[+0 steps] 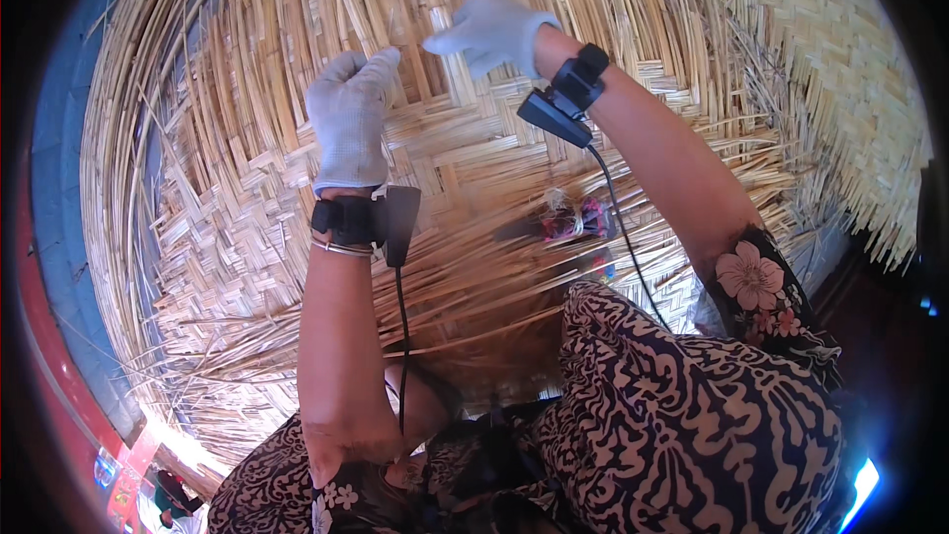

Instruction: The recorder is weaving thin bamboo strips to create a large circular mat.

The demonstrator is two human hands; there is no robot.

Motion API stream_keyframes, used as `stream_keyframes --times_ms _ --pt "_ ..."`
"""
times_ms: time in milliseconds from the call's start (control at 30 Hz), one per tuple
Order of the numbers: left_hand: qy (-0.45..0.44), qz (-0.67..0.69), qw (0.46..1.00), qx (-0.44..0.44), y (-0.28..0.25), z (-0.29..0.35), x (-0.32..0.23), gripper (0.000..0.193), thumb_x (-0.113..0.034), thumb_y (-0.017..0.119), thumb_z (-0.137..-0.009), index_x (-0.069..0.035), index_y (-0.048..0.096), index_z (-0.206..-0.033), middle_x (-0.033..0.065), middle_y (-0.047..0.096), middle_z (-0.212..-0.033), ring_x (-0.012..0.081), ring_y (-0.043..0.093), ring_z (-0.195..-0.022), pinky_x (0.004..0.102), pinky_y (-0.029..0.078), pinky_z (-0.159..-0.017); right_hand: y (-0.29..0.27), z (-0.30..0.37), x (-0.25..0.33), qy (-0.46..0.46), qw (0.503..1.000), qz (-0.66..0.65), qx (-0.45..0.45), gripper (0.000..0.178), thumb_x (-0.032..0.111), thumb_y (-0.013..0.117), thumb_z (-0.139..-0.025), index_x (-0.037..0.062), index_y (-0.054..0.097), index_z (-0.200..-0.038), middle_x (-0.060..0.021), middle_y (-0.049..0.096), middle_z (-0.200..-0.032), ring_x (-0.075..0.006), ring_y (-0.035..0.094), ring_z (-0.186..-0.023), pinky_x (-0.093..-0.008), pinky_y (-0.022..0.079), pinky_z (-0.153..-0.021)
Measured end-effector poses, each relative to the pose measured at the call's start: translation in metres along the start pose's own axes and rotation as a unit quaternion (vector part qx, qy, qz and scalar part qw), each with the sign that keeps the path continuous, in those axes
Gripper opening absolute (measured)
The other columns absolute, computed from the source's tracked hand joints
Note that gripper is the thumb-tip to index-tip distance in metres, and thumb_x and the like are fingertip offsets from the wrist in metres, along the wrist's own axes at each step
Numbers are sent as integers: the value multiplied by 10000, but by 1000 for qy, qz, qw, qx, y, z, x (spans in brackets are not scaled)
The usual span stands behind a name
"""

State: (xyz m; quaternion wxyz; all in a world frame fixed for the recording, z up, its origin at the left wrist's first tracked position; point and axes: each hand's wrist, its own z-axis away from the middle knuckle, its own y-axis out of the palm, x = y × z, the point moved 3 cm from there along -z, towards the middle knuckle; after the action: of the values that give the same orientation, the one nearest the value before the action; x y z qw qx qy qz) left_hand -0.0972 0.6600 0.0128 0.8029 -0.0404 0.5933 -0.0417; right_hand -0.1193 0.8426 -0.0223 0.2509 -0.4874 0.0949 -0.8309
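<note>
Both my hands wear pale knitted gloves and are over a partly woven mat (277, 188) of flat straw-coloured strips. My left hand (348, 119) is closed, its fingers curled and its thumb side toward the middle. Loose strips run up past it, but what lies between its fingertips I cannot make out. To its right and slightly farther off is my right hand (489, 32). Its fingers reach left toward my left hand, while another part of the hand points down, apart from them. I see nothing held there. Long unwoven strips (425, 0) fan out beyond both hands.
Another woven mat (820, 49) with a frayed edge lies at the far right. A small colourful bundle (583, 218) rests on the mat near my patterned clothing (692, 415). Loose strips (494, 287) cross before me. Blue flooring (69, 208) borders the left side. Cables hang from both wrist devices.
</note>
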Motion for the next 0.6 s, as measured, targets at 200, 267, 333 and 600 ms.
stream_keyframes --times_ms 200,267,333,600 --pt "-1 -1 1000 6 6 -9 -1 194 -161 702 -736 -26 600 -640 -64 426 -542 43 344 -493 221 271 -449 27 -14 7 85 963 209 -147 475 413 704 -664 45 666 -962 -158 661 -926 -291 645 -863 -409 504 -753" --pt "-8 -8 1000 -2 5 -12 0 197 -168 704 -733 -27 601 -642 -63 425 -541 43 349 -495 219 278 -451 25 -23 2 71 971 192 -124 487 419 706 -659 37 665 -959 -159 661 -918 -293 643 -857 -398 504 -747" --pt "-32 -25 999 -8 6 -15 5 222 -201 715 -718 -11 614 -665 -43 461 -541 56 391 -497 226 317 -455 22 -33 -16 61 985 133 -88 530 451 717 -634 26 667 -946 -158 660 -885 -295 637 -824 -359 497 -745" --pt "-24 -129 991 2 20 -43 32 200 -186 659 -719 -16 668 -823 31 578 -608 109 542 -567 262 441 -548 18 1 -15 -186 979 -84 -22 347 263 689 -764 69 649 -1049 -36 652 -921 -123 589 -825 -258 451 -775"
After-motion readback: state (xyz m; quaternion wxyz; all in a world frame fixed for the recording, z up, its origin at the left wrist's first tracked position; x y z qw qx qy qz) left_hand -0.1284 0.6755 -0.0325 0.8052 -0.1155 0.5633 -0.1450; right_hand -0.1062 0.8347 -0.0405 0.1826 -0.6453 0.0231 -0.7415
